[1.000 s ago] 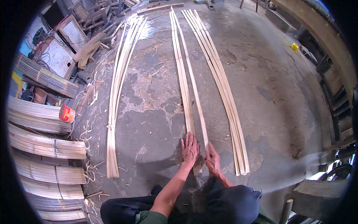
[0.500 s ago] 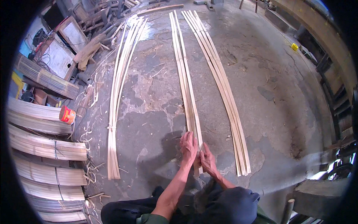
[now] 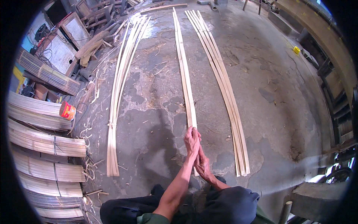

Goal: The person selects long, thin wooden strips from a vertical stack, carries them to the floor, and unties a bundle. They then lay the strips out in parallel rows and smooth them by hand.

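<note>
A few long, pale bamboo strips [image 3: 182,69] run up the floor in front of me, pressed together in a narrow bunch. My left hand [image 3: 191,142] is closed round them close to their near end. Just below it, my right hand [image 3: 202,165] is closed along the same strips, with its fingertips partly hidden behind the left wrist. The short near end shows beneath my hands. On the left lies a tied bunch of bamboo strips [image 3: 118,89], knotted near its lower part. To the right lies another group of strips [image 3: 220,74], slightly fanned and bowed.
Tied bundles of strips [image 3: 48,143] are stacked along the left side, with a red-orange tub [image 3: 67,111] on them. Scrap wood [image 3: 91,46] and shavings lie behind. A yellow object [image 3: 296,50] sits far right; a concrete block [image 3: 319,196] stands near right.
The middle strips, spread apart before, now lie together. My left hand has closed round them and shifted slightly forward; my right hand has moved in close below it.
</note>
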`<state>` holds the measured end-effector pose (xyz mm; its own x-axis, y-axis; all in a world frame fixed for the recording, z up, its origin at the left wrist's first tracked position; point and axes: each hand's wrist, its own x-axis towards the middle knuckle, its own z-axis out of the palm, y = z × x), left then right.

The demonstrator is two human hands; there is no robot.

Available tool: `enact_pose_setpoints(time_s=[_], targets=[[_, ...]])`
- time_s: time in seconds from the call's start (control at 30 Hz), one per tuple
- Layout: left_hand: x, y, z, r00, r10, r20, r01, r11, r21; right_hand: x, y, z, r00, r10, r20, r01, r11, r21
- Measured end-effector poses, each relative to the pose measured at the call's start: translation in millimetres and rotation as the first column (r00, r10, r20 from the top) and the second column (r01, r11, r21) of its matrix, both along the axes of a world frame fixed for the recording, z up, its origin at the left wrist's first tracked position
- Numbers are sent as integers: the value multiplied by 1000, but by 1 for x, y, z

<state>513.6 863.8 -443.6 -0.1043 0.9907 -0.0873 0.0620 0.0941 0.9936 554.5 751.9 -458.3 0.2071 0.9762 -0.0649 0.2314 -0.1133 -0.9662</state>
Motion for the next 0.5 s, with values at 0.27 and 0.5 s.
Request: enact_pose_setpoints(time_s=[0.27, 0.5], targets=[[-46, -1, -45, 977, 18, -210, -27, 999, -38, -18, -7, -33, 978, 206, -42, -210, 971, -119], [-54, -8, -67, 975, 0, -224, -11, 999, -47, -9, -10, -33, 953, 302, 4, -290, 918, -271]])
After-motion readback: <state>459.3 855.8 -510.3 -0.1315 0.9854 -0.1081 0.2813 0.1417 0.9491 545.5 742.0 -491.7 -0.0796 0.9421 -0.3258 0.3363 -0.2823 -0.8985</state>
